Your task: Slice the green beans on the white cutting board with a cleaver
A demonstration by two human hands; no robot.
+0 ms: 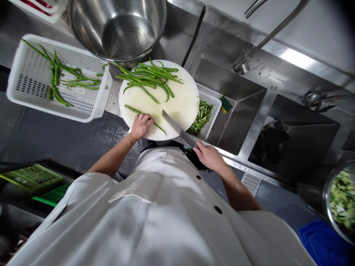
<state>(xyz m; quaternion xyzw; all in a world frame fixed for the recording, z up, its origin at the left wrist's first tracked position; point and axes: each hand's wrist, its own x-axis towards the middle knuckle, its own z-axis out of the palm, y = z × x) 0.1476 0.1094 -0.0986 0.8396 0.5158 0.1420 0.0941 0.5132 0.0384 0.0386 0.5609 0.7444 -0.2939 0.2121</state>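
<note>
A single long green chili pepper (160,128) lies on the round white cutting board (184,98). My left hand (141,126) presses it down, fingers curled over its middle, with both ends showing. My right hand (210,155) grips the handle of a kitchen knife (177,128). The blade slants over the board's right front part, its tip apart from the chili. Toward the back of the board lies a pile of whole green chilies (151,77). Sliced green pieces (203,116) fill a white basket (215,117) just right of the board.
At left stands a white perforated basket (59,111) with several loose chilies. Behind the board is a large steel bowl (124,35). Two sinks lie to the right, the nearer (246,111) below a faucet (271,35). A yellow-green sponge (225,105) rests by the sliced pieces.
</note>
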